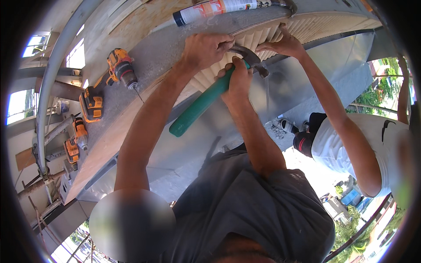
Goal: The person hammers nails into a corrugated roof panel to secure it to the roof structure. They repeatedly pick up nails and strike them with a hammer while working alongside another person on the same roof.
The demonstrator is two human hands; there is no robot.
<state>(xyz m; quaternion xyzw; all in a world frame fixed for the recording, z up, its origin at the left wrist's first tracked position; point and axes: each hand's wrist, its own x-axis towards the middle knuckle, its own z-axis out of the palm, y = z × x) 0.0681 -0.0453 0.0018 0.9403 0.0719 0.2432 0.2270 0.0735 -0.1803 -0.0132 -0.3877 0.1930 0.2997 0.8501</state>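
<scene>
The right hand (239,83) grips one hammer (199,107) by its green handle, close to the metal head. The left hand (208,49), fingers curled nearly closed, is just beside that head; whether it pinches anything, I cannot tell. Right of the hammer, a co-worker's open hand (287,44) is at a cream ribbed panel (258,38). Two orange-and-black drills (120,68) are left of the hammer, one cartridge (215,11) beyond it, by a dusty grey ledge (153,46). A metal pole (51,81) stands farther left.
</scene>
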